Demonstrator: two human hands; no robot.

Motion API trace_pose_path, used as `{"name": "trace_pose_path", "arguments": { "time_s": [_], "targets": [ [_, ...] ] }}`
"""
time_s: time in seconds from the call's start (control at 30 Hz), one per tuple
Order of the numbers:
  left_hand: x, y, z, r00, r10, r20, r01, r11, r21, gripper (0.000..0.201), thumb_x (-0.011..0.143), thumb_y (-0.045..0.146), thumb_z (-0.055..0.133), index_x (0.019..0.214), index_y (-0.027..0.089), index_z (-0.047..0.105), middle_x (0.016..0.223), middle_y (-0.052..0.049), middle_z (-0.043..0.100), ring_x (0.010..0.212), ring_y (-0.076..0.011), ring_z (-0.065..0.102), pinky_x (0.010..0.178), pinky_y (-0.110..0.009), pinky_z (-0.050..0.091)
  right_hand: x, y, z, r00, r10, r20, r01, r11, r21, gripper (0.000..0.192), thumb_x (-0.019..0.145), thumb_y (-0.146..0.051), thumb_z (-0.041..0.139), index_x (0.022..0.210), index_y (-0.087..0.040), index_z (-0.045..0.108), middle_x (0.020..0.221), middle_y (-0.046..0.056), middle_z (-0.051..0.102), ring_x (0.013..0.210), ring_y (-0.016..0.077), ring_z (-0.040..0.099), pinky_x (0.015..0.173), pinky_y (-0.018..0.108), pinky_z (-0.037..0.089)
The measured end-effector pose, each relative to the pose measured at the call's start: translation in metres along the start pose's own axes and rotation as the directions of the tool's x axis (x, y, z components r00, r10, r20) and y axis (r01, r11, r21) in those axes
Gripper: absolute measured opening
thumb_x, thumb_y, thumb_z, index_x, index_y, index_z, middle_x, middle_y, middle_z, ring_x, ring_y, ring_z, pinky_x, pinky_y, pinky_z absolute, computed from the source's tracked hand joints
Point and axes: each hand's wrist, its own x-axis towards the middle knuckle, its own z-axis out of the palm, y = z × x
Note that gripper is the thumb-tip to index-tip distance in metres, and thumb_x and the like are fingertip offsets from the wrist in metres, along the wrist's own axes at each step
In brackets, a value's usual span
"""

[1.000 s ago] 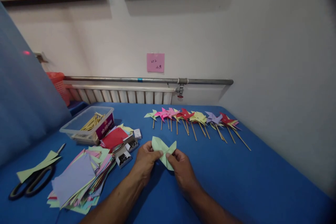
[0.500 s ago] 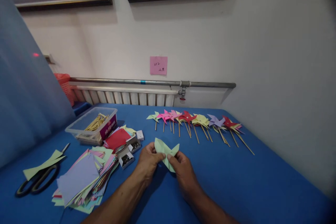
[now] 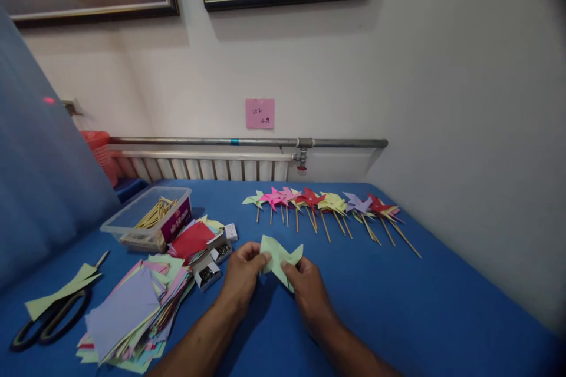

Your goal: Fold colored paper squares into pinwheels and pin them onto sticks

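Note:
Both hands hold a light green paper piece [image 3: 277, 256], partly folded into pointed flaps, just above the blue table [image 3: 398, 300]. My left hand [image 3: 242, 274] pinches its left side with thumb and fingers. My right hand [image 3: 308, 288] pinches its lower right edge. Behind the paper lies a row of several finished paper pinwheels [image 3: 325, 205] on wooden sticks, in green, pink, red, yellow and purple.
A stack of coloured paper squares [image 3: 130, 306] lies at the left, with black scissors [image 3: 44, 321] and a green paper strip beyond it. A clear plastic box of sticks [image 3: 148, 218] and small open boxes of pins [image 3: 207, 271] sit nearby. A radiator and pipe run along the wall.
The hands keep their pinch on the green paper and shift it slightly; the folded flaps look pressed a little closer. The camera view has drifted a bit.

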Motion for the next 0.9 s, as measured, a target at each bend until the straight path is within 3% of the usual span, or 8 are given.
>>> {"name": "trace_pose_path", "arguments": {
  "time_s": [0.17,0.33,0.43,0.6,0.67,0.77,0.9],
  "targets": [
    [0.000,0.004,-0.006,0.980,0.194,-0.029,-0.183,0.957,0.227,0.024,0.065,0.041,0.080,0.070,0.019,0.071,0.062,0.002,0.064,0.059,-0.0135,0.053,0.058,-0.025,0.040,-0.002,-0.006,-0.002,1.000,0.024,-0.004,-0.024,0.999,0.021,0.037,0.077,-0.045,0.082,0.104,-0.019,0.085,0.086,0.007,0.085,0.084,0.0310,0.078,0.075,0.037,0.061],
    [-0.003,-0.003,-0.007,0.903,0.428,0.037,-0.395,0.792,0.466,0.013,0.080,0.033,0.067,0.073,0.022,0.068,0.068,0.002,0.064,0.067,-0.0164,0.059,0.068,-0.028,0.045,-0.007,-0.012,0.001,0.998,0.060,0.022,-0.062,0.996,0.065,0.036,0.077,-0.043,0.082,0.103,-0.019,0.084,0.083,0.006,0.084,0.084,0.0313,0.079,0.071,0.035,0.059],
    [-0.006,-0.007,-0.008,0.806,0.581,0.114,-0.522,0.607,0.599,0.013,0.086,0.023,0.062,0.073,0.022,0.065,0.071,0.002,0.064,0.070,-0.0171,0.060,0.071,-0.030,0.044,-0.009,-0.013,0.003,0.997,0.069,0.032,-0.071,0.994,0.089,0.032,0.077,-0.043,0.081,0.099,-0.019,0.083,0.083,0.006,0.083,0.077,0.0277,0.076,0.070,0.034,0.057],
    [-0.008,-0.010,-0.011,0.537,0.766,0.354,-0.717,0.193,0.669,0.020,0.095,0.009,0.058,0.084,0.021,0.069,0.080,-0.002,0.072,0.079,-0.0188,0.065,0.076,-0.034,0.042,-0.008,-0.012,0.004,0.998,0.065,-0.006,-0.064,0.995,0.082,0.027,0.075,-0.042,0.081,0.092,-0.020,0.081,0.079,0.004,0.081,0.075,0.0252,0.072,0.067,0.031,0.054],
    [-0.009,-0.010,-0.011,0.467,0.774,0.428,-0.742,0.079,0.666,0.022,0.098,0.007,0.057,0.089,0.021,0.072,0.084,-0.003,0.074,0.080,-0.0193,0.065,0.077,-0.035,0.042,-0.009,-0.012,0.004,0.998,0.065,0.004,-0.065,0.994,0.083,0.027,0.074,-0.042,0.081,0.091,-0.020,0.081,0.082,0.005,0.082,0.077,0.0254,0.072,0.067,0.030,0.053],
    [-0.011,-0.007,-0.012,0.417,0.755,0.506,-0.749,-0.031,0.662,0.025,0.101,0.009,0.056,0.090,0.022,0.074,0.085,-0.004,0.074,0.079,-0.0193,0.063,0.076,-0.036,0.041,-0.009,-0.012,0.004,0.998,0.061,0.031,-0.064,0.993,0.096,0.029,0.075,-0.042,0.082,0.092,-0.020,0.081,0.087,0.005,0.083,0.078,0.0249,0.071,0.067,0.030,0.052],
    [-0.013,-0.002,-0.012,0.392,0.728,0.563,-0.748,-0.104,0.655,0.025,0.103,0.012,0.056,0.090,0.022,0.075,0.087,-0.006,0.074,0.080,-0.0203,0.061,0.076,-0.037,0.041,-0.009,-0.013,0.004,0.997,0.065,0.030,-0.068,0.991,0.113,0.028,0.074,-0.042,0.084,0.090,-0.020,0.081,0.090,0.006,0.084,0.080,0.0253,0.072,0.069,0.031,0.053]
  ]
}}
